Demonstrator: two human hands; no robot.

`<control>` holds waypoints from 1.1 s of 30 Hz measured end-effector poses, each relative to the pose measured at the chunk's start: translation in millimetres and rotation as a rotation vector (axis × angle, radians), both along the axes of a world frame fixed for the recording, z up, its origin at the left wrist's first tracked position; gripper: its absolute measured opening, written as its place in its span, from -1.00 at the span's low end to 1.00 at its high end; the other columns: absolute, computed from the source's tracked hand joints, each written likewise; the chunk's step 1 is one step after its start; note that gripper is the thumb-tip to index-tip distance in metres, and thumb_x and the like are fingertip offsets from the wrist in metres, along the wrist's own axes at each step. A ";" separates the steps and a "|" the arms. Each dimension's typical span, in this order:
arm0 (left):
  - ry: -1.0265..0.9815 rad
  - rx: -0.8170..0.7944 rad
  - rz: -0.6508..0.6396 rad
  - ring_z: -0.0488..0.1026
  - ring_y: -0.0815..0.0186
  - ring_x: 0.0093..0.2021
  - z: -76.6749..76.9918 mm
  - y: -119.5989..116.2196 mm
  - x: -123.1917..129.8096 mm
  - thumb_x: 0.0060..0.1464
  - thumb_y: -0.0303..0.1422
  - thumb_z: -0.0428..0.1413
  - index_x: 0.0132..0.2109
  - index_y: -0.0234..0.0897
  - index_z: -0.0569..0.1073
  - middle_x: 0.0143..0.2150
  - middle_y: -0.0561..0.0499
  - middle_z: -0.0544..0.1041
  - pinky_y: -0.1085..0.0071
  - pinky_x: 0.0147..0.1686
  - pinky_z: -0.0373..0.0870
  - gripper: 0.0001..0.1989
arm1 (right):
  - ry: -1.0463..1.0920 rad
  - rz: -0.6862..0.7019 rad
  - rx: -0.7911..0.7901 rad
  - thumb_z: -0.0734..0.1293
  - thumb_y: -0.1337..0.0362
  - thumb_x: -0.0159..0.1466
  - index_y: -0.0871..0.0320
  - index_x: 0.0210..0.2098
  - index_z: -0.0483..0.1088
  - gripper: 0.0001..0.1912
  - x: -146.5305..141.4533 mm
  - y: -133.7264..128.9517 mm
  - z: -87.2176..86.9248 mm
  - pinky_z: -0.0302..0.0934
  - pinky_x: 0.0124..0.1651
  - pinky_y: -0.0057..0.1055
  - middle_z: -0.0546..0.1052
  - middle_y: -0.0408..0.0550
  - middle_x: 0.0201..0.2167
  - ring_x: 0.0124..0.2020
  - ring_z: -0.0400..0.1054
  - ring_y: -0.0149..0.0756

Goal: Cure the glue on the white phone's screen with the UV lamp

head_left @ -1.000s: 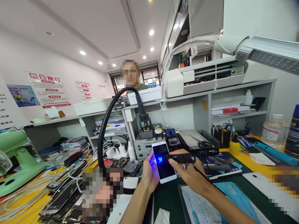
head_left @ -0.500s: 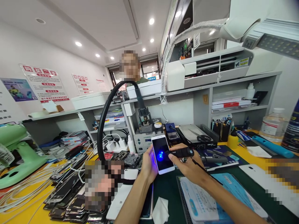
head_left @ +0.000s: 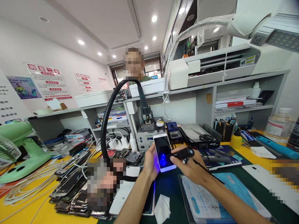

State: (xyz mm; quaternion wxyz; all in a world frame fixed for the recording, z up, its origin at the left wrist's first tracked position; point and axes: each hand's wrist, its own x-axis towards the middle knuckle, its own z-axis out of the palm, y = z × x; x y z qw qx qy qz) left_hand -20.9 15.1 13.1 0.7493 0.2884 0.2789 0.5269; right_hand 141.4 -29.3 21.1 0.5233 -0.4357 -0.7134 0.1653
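A white smartphone with a dark screen is held upright and slightly tilted in my left hand, whose fingers close around its left edge. My right hand grips a black flashlight with a wrist strap hanging from it. The flashlight points at the lower half of the screen, where blue-violet light glows. Violet light also falls on the left palm. Below the phone a crumpled white tissue lies on the dark green mat.
Stacked phone parts and white cables crowd the left, near a green fan. A thick black hose arches up in front. On the right lie blue-and-white packs and a white phone back. A person stands beyond the counter.
The blue light spot has shifted downward on the phone's screen as the flashlight tilted. The whole view has moved slightly, so the scene sits a little further right. Both hands keep their hold.
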 end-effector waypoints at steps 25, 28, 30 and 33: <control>-0.031 -0.012 0.019 0.58 0.01 -0.02 2.9 0.2 0.4 0.31 -0.17 -0.02 0.04 -0.38 0.55 -0.08 -0.20 0.65 0.09 0.09 0.43 -0.58 | -0.219 0.018 0.116 0.33 0.18 0.31 0.08 -0.32 0.47 -0.86 5.0 -0.1 2.2 0.27 -0.38 -0.36 0.57 -0.14 -0.51 -0.54 0.42 -0.31; -0.048 0.001 0.023 0.57 0.02 0.00 2.7 0.2 0.4 0.31 -0.20 -0.03 0.02 -0.37 0.56 -0.05 -0.19 0.64 0.10 0.10 0.42 -0.60 | -0.215 0.010 0.121 0.33 0.19 0.31 0.10 -0.30 0.46 -0.87 6.3 -0.2 2.0 0.27 -0.37 -0.37 0.56 -0.15 -0.53 -0.53 0.43 -0.31; -0.042 0.001 0.017 0.56 0.01 0.01 2.5 0.3 0.1 0.31 -0.21 -0.04 0.03 -0.37 0.55 -0.04 -0.19 0.64 0.10 0.11 0.42 -0.60 | -0.228 0.012 0.132 0.34 0.20 0.31 0.11 -0.31 0.46 -0.87 7.1 0.4 1.6 0.26 -0.38 -0.38 0.54 -0.16 -0.54 -0.54 0.42 -0.32; -0.009 -0.021 0.005 0.56 0.01 0.01 2.8 0.1 -0.6 0.31 -0.19 -0.04 0.04 -0.38 0.54 -0.05 -0.21 0.64 0.09 0.09 0.43 -0.58 | -0.262 0.027 0.142 0.34 0.22 0.30 0.12 -0.33 0.44 -0.89 8.4 2.1 1.6 0.22 -0.40 -0.39 0.53 -0.16 -0.54 -0.56 0.39 -0.32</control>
